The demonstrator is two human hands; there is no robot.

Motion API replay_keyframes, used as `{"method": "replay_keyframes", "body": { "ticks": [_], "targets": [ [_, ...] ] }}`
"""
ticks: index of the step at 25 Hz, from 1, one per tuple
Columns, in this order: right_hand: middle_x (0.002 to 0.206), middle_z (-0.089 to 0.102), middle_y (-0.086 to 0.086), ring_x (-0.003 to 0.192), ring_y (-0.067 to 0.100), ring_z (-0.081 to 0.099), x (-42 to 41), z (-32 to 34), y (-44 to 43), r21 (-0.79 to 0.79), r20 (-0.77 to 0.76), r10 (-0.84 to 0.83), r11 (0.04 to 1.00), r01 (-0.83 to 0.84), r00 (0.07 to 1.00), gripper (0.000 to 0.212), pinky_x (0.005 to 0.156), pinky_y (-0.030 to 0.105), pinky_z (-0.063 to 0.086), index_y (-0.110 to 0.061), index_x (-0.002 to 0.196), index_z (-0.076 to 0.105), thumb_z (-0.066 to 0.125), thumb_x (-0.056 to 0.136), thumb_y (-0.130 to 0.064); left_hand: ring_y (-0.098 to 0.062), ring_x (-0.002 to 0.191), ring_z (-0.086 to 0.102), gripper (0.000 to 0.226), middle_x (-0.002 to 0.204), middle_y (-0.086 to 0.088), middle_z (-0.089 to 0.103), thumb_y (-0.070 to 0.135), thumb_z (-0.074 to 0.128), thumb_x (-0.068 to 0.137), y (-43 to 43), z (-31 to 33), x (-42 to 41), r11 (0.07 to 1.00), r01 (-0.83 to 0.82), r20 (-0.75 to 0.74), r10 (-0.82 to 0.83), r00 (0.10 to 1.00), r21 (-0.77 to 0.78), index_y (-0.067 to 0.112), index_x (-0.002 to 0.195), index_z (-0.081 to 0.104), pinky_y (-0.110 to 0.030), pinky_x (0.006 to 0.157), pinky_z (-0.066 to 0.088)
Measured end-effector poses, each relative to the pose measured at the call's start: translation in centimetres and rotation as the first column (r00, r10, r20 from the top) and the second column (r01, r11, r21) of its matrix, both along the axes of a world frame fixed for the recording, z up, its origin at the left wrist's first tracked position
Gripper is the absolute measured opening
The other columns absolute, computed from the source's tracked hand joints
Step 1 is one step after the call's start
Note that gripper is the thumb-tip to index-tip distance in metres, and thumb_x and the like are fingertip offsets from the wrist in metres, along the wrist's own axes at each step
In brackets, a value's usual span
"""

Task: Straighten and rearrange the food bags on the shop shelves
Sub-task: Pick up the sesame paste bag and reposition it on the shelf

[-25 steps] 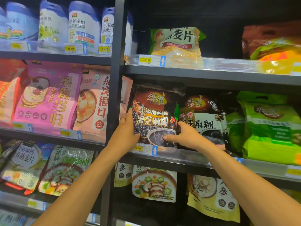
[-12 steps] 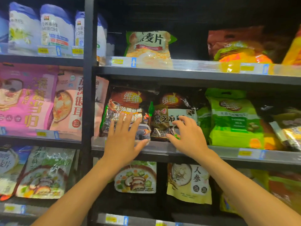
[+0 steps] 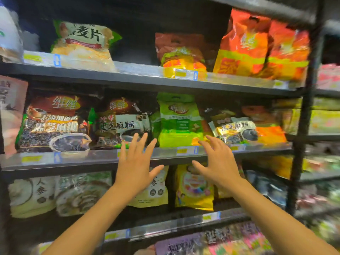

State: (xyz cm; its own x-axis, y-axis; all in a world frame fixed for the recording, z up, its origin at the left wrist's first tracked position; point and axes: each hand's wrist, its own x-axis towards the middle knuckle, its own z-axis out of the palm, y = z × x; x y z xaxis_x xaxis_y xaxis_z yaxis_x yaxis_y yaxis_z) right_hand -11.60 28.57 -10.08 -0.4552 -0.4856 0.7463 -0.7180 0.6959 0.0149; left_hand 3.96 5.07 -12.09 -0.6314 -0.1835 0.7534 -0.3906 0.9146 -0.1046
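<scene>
1. The left hand [image 3: 135, 169] was wide, with its fingers spread out. It held nothing.
2. The right hand [image 3: 219, 162] was wide too, with its fingers a little bent. It held nothing.
3. Both hands were up in front of the middle shelf [image 3: 82, 165].
4. The green bag [image 3: 177, 120] stood upright on the middle shelf, up above the gap between the two hands.
5. Left of the green bag stood the small dark bag [image 3: 119, 122], just beside it. The big dark bag [image 3: 53, 124] stood further left.
6. The left fingertips [image 3: 145, 135] were in front of the bottom of the small dark bag. I could not tell if they touched it.
7. Right of the green bag, a tilted dark bag [image 3: 235, 129] leaned in front of an orange bag [image 3: 270, 133].
8. The right fingertips [image 3: 207, 137] were near the bottom corner of the green bag.
9. On the top shelf sat an oat bag [image 3: 82, 43] and tall red bags [image 3: 244, 45].
10. A yellow bag [image 3: 193, 188] stood on the shelf below the hands.
</scene>
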Motion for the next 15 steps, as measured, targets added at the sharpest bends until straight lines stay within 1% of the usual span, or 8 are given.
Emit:
{"method": "replay_keyframes", "body": {
  "ticks": [2,7,11,15],
  "targets": [
    [0.158,0.042,0.002,0.147,0.026,0.038,-0.7,-0.5,4.8,0.012,0.017,-0.07,0.998,0.069,0.997,0.076,0.116,0.05,0.039,-0.031,0.147,0.049,0.053,0.083,-0.071,-0.034,0.16,0.013,0.091,0.172,-0.008,0.021,0.08,0.039,0.09,3.9,-0.8,-2.0,0.999,0.035,0.034,-0.036,0.999,0.016,0.028,0.163,0.028,-0.065,0.123,0.021],
    [0.159,0.042,0.003,0.149,0.025,0.038,-1.8,-1.9,16.0,0.023,0.071,-0.2,0.98,0.199,0.977,0.079,0.117,0.051,0.039,-0.028,0.147,0.051,0.049,0.082,-0.073,-0.031,0.162,0.004,0.093,0.174,-0.005,0.011,0.08,0.044,0.09,13.8,-2.9,-5.9,0.987,0.15,0.078,-0.154,0.985,0.056,0.03,0.165,0.021,-0.063,0.126,0.017],
    [0.158,0.043,0.003,0.147,0.026,0.039,-2.4,-2.6,21.6,0.002,0.11,-0.232,0.972,0.233,0.966,0.081,0.116,0.05,0.039,-0.028,0.146,0.052,0.043,0.079,-0.073,-0.031,0.161,0.01,0.092,0.174,-0.005,0.016,0.08,0.045,0.088,18.4,-3.7,-7.8,0.972,0.208,0.063,-0.215,0.975,0.107,0.031,0.164,0.026,-0.063,0.125,0.02],
    [0.157,0.045,0.002,0.146,0.024,0.039,-3.8,-2.6,24.4,-0.044,0.129,-0.228,0.971,0.235,0.965,0.081,0.117,0.048,0.037,-0.028,0.145,0.053,0.04,0.079,-0.073,-0.027,0.162,-0.005,0.089,0.175,0.0,0.004,0.078,0.04,0.092,21.1,-3.7,-9.9,0.963,0.237,0.079,-0.248,0.966,0.125,0.034,0.165,0.014,-0.058,0.128,0.006]
  ]
}}
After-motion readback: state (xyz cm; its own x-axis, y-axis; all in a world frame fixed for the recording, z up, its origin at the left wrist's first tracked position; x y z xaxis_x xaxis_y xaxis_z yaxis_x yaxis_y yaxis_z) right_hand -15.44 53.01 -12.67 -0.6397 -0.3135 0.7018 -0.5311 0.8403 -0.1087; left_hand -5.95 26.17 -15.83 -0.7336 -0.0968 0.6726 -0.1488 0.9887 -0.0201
